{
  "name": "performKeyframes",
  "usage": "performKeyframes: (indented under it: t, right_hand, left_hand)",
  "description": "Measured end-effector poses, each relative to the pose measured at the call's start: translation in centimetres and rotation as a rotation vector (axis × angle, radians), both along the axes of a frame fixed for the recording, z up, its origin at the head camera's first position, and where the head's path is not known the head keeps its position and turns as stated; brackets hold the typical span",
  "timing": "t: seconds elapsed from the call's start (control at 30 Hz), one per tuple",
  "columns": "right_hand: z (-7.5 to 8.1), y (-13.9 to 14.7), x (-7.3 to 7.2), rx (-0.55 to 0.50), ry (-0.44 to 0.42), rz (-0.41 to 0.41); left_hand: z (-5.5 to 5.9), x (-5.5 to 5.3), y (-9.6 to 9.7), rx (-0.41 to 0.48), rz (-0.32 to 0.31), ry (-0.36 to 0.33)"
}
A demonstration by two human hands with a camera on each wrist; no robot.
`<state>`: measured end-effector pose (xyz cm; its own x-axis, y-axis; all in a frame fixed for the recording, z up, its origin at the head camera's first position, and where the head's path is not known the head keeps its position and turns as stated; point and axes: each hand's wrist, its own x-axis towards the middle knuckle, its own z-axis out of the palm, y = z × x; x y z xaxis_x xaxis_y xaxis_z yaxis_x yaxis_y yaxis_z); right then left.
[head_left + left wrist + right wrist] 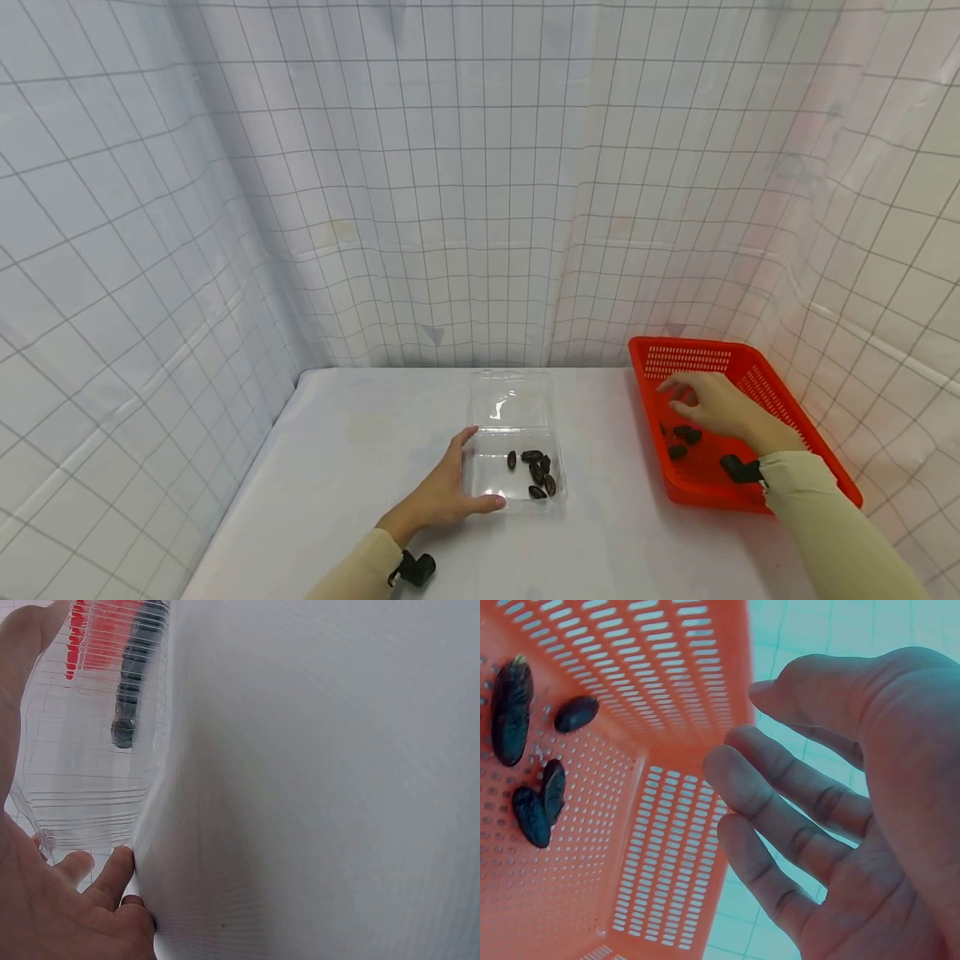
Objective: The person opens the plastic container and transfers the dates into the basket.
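On the table, a clear plastic clamshell box (487, 483) lies with its lid (510, 398) folded back. Several dark, wrinkled dates (536, 473) are inside, mostly toward its right side. My left hand (442, 492) holds the box by its left end, thumb at the front edge and fingers near the hinge. Over the red basket (757, 492) hovers my right hand (705, 402), fingers loosely bent and nothing between them. Below it, several more dates (678, 451) lie on the basket floor. The right wrist view shows dates (511, 712) apart from the fingertips (735, 780).
A white cloth covers the table (337, 467). White curtains (465, 183) with a dark grid stand behind and on both sides. The slotted basket wall (652, 645) rises around the right hand's work, close to the right curtain.
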<state>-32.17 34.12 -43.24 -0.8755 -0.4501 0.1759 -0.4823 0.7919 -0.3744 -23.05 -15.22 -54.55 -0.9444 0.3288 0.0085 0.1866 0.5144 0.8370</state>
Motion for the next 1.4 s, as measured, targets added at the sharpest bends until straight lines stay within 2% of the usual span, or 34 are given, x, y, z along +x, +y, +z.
performKeyframes:
  t: [0.27, 0.6, 0.8, 1.0, 1.4]
  right_hand:
    - [0.9, -1.8, 0.5, -0.01, 0.049, 0.041]
    - [1.6, -4.9, 1.5, 0.0, 0.067, 0.072]
    - [1.4, -6.5, 2.1, 0.006, 0.032, 0.095]
    - [1.0, -8.2, 2.3, 0.0, 0.019, 0.153]
    - [-0.2, -11.9, 2.7, 0.096, 0.017, 0.218]
  left_hand:
    - [0.1, 0.0, 0.0, -0.005, -0.004, 0.003]
    - [-0.1, -0.1, 0.0, -0.011, -0.004, 0.009]
    - [-0.1, 0.0, 0.0, -0.003, -0.007, 0.005]
    - [-0.2, 0.0, -0.1, 0.015, -0.004, -0.003]
    - [-0.4, -0.1, -0.2, -0.001, 0.002, 0.004]
